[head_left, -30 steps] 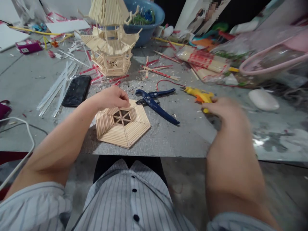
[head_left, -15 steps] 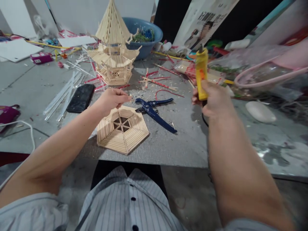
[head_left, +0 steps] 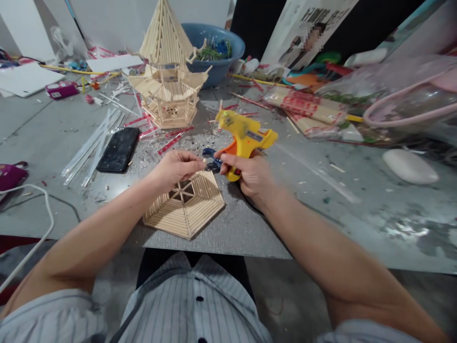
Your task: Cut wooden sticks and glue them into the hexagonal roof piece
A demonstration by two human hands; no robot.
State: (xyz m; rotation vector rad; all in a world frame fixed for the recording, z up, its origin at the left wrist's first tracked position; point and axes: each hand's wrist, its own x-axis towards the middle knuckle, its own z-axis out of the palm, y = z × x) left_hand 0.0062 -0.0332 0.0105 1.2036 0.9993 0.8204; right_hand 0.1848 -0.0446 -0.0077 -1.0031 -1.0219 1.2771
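Note:
My right hand (head_left: 252,174) is wrapped round the handle of a yellow hot glue gun (head_left: 246,131) with an orange trigger, its nozzle end pointing left. Pinched between the thumb and fingers of my left hand (head_left: 183,166) is a tiny piece of wooden stick (head_left: 204,161). Below that hand lies a hexagonal panel of wooden sticks (head_left: 194,214) with a spoked opening in its middle. Blue-handled cutters (head_left: 209,153) lie behind the glue gun and my right hand, mostly hidden.
A stick-built pagoda (head_left: 169,81) stands at the back, before a blue basin (head_left: 228,62). Left are a black phone (head_left: 119,150) and clear glue sticks (head_left: 93,143). Bagged wooden sticks (head_left: 307,105) and a white oval object (head_left: 410,166) lie right. A white cable (head_left: 50,205) crosses the left edge.
My right hand has brought the glue gun left and turned it from upright to sideways, close to my left hand. My left hand has shifted slightly right and down, still pinching the small piece.

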